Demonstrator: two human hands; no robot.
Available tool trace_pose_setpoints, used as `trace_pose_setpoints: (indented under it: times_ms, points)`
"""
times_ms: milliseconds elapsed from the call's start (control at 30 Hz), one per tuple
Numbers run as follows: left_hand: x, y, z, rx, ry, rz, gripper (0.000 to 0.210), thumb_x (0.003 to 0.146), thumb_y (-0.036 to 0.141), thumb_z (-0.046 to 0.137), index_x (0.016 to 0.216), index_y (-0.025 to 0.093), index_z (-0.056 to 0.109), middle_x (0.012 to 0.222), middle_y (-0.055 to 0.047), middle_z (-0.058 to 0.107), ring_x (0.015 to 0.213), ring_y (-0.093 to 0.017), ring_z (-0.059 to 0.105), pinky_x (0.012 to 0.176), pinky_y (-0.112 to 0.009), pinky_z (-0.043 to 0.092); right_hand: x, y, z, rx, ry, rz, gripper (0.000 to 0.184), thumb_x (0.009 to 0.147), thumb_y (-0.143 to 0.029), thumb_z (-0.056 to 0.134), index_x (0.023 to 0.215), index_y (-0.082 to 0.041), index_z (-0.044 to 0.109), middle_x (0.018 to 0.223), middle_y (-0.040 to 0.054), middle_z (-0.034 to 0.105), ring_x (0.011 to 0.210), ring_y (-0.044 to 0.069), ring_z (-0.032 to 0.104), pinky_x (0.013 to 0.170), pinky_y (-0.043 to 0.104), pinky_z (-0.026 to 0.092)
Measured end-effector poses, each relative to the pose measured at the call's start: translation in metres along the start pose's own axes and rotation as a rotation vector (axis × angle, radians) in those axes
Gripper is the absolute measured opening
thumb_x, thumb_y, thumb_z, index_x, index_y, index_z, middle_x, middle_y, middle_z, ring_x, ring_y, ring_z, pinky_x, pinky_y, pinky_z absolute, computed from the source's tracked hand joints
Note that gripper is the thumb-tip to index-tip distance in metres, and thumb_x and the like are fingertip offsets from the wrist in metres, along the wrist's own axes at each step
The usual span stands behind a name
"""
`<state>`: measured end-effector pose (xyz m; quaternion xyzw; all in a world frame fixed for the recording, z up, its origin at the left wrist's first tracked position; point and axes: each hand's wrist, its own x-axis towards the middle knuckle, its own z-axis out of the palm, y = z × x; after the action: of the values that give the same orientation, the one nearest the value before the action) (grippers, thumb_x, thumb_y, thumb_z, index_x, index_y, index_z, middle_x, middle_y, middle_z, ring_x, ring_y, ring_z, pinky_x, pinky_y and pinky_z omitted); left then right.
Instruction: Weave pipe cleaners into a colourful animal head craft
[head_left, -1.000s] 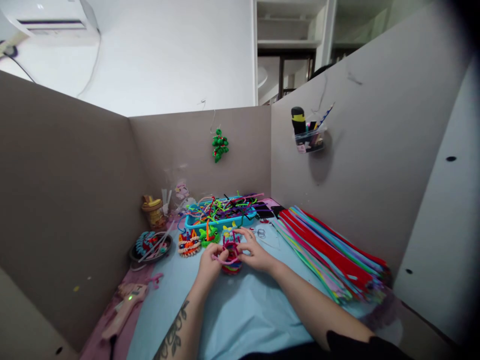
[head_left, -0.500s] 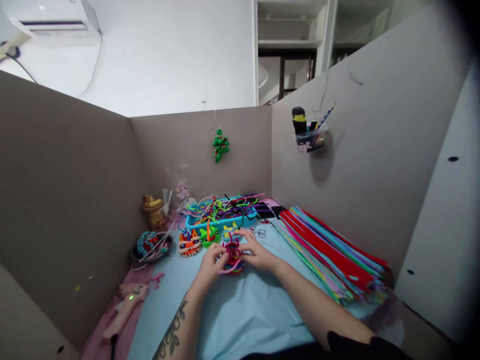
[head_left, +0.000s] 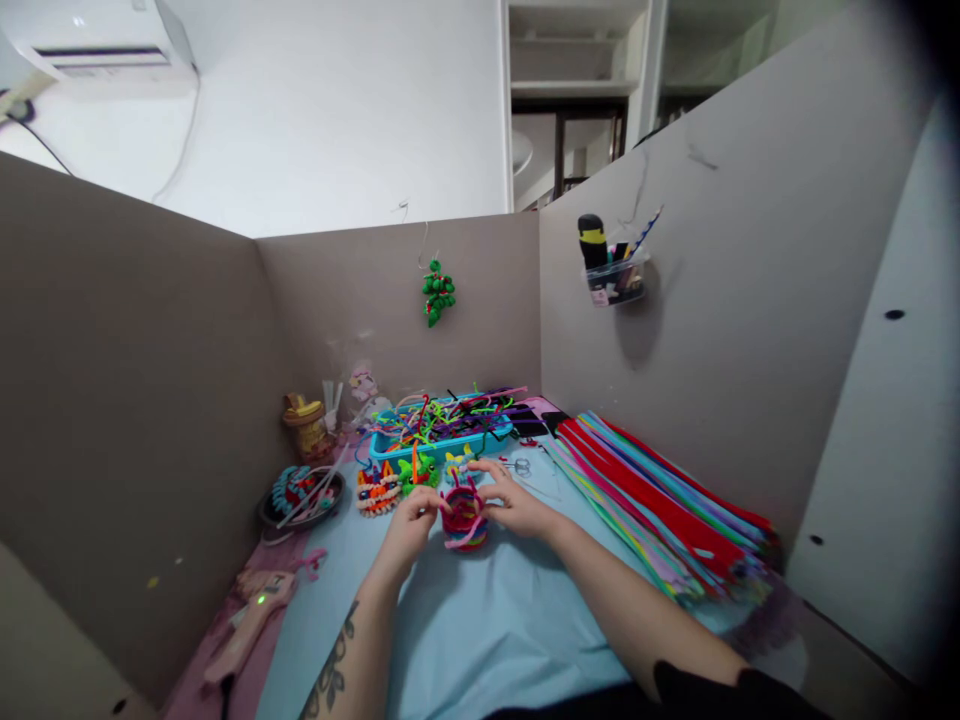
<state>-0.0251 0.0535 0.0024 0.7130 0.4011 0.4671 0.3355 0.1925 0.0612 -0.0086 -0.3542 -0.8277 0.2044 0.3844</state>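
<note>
A small round basket of pipe cleaners (head_left: 463, 538), pink and dark red at the top with several colours below, stands on the blue cloth in front of me. Bent pink stems stick up from its rim, and one pink stem curves loosely along the near side. My left hand (head_left: 412, 522) pinches the rim at its left with thumb and forefinger. On the opposite side my right hand (head_left: 516, 503) grips the rim, its fingers curled around the far right edge. The fingertips partly cover both sides of the rim.
Behind stand orange-and-cream (head_left: 378, 492), green (head_left: 420, 472) and blue-yellow (head_left: 457, 464) fuzzy pieces. A blue tray (head_left: 442, 450) holds loose pipe cleaners. Bundled pipe cleaners (head_left: 660, 500) lie right, with scissors (head_left: 519, 466) nearby. A dark bowl (head_left: 304, 515) and pink glue gun (head_left: 253, 620) are left.
My left hand has drawn back slightly to the left, uncovering more of the basket's opening. The right hand stays at the right rim. The whole view has shifted a little.
</note>
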Motion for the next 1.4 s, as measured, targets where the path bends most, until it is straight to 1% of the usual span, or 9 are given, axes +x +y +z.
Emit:
trace_pose_setpoints:
  times_ms: [167,333,467,633,800,933,1100,1233,1400]
  points:
    - [-0.003,0.005,-0.001,0.087,0.099,0.033,0.020,0.067,0.019,0.054,0.086,0.018,0.061,0.079,-0.002,0.056,0.070,-0.014,0.051,0.065,-0.025,0.041,0.000,0.000,0.001,0.027,0.023,0.021,0.010,0.074,-0.017,0.059,0.077,-0.021,0.068,0.132,0.0052,0.040,0.127,0.023,0.031,0.107,0.043,0.022]
    - [-0.013,0.019,0.002,0.241,-0.099,0.189,0.015,0.064,0.021,0.064,0.078,0.018,0.060,0.075,-0.001,0.056,0.071,-0.014,0.049,0.065,-0.024,0.039,0.000,-0.002,0.001,0.013,0.045,0.034,0.008,0.074,-0.018,0.060,0.075,-0.020,0.067,0.129,0.0063,0.043,0.126,0.023,0.034,0.106,0.043,0.023]
    - [-0.016,0.019,0.010,0.265,-0.157,0.169,0.021,0.063,0.028,0.070,0.081,0.018,0.065,0.078,-0.003,0.062,0.071,-0.016,0.054,0.062,-0.024,0.040,0.000,-0.004,0.004,0.008,0.096,0.047,0.006,0.074,-0.017,0.060,0.069,-0.018,0.064,0.127,0.0067,0.044,0.124,0.023,0.036,0.105,0.042,0.024]
    - [-0.014,0.011,0.014,0.326,-0.077,0.154,0.011,0.073,0.028,0.063,0.077,0.019,0.068,0.074,-0.004,0.066,0.068,-0.016,0.057,0.064,-0.025,0.042,0.000,-0.009,0.008,-0.005,0.119,0.065,0.006,0.072,-0.015,0.061,0.067,-0.018,0.062,0.126,0.0064,0.045,0.124,0.024,0.035,0.105,0.043,0.022]
    - [-0.011,0.010,0.014,0.352,0.071,0.212,0.016,0.078,0.030,0.056,0.069,0.018,0.063,0.073,-0.004,0.062,0.071,-0.017,0.058,0.066,-0.027,0.044,0.000,-0.016,0.006,-0.019,0.117,0.013,0.006,0.072,-0.015,0.061,0.068,-0.019,0.063,0.125,0.0062,0.045,0.124,0.024,0.035,0.105,0.042,0.022]
    - [-0.010,0.006,0.016,0.257,0.121,0.097,0.016,0.075,0.032,0.056,0.071,0.017,0.061,0.076,-0.005,0.065,0.070,-0.017,0.059,0.063,-0.027,0.045,0.000,-0.020,0.006,-0.023,0.153,0.003,0.008,0.071,-0.013,0.060,0.068,-0.019,0.064,0.124,0.0068,0.044,0.122,0.024,0.037,0.103,0.042,0.025]
    - [-0.009,0.000,0.017,0.177,0.077,-0.043,0.022,0.072,0.038,0.059,0.069,0.016,0.060,0.063,-0.002,0.064,0.055,-0.015,0.057,0.055,-0.025,0.043,0.000,-0.019,0.006,-0.032,0.159,0.013,0.009,0.072,-0.014,0.060,0.067,-0.019,0.065,0.124,0.0063,0.044,0.122,0.025,0.036,0.104,0.043,0.023]
    - [-0.007,-0.003,0.016,0.190,0.032,-0.028,0.021,0.072,0.035,0.057,0.064,0.016,0.055,0.055,0.000,0.058,0.054,-0.013,0.054,0.052,-0.022,0.038,-0.001,-0.017,0.006,-0.041,0.157,0.029,0.008,0.071,-0.014,0.061,0.066,-0.019,0.066,0.124,0.0057,0.044,0.122,0.025,0.035,0.104,0.042,0.023]
    - [-0.007,-0.005,0.017,0.249,0.046,0.006,0.015,0.070,0.028,0.056,0.060,0.017,0.054,0.054,0.002,0.055,0.052,-0.010,0.047,0.051,-0.020,0.033,0.000,-0.012,0.007,-0.062,0.187,0.042,0.007,0.070,-0.015,0.063,0.067,-0.020,0.067,0.121,0.0055,0.046,0.121,0.024,0.037,0.104,0.042,0.023]
